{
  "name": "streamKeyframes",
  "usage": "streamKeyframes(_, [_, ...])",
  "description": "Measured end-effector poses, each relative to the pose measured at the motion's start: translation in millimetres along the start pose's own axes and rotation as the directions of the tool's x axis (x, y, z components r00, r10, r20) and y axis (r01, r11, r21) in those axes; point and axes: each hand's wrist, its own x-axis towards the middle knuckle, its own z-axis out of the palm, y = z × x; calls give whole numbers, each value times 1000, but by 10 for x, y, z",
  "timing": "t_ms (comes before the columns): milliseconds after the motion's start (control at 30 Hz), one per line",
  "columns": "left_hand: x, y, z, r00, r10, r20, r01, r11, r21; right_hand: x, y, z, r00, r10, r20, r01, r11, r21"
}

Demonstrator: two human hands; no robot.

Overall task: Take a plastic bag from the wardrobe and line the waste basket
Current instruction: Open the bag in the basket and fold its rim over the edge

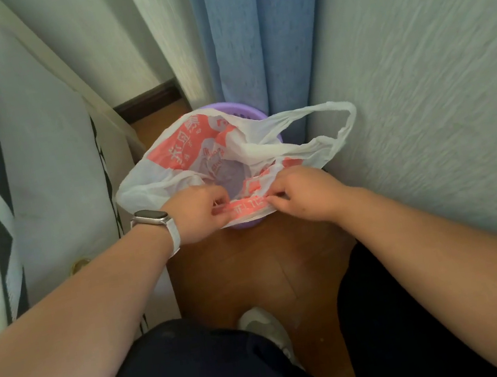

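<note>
hands: left hand and right hand both pinch the near edge of the thin white plastic bag with red print, folding it over the near rim
bag: draped over the round purple plastic waste basket, mouth open, far side only loosely seated
risk 1: thin film — a hard tug could tear it
risk 2: loose right handle loop lies against the pale curtain; far edge may slip in
basket contents: bag only, nothing else visible
bag contents: looks empty
</note>
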Motion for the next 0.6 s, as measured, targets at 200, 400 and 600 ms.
streamKeyframes(200, [65, -105, 129, 997, 67, 43, -72, 992, 101, 133, -44, 30, 973, -57, -223, 42, 997, -72])
streamKeyframes(400, [-23, -296, 215, 998, 63, 20, -64, 995, 75, 197, 57, 78, 990, -1, -138, -9, 997, -74])
streamKeyframes(600, [169, -190, -15, 918, -132, -375, 55, 976, -210, 340, -203, -12, 972, -52, -231, 39, 997, -64])
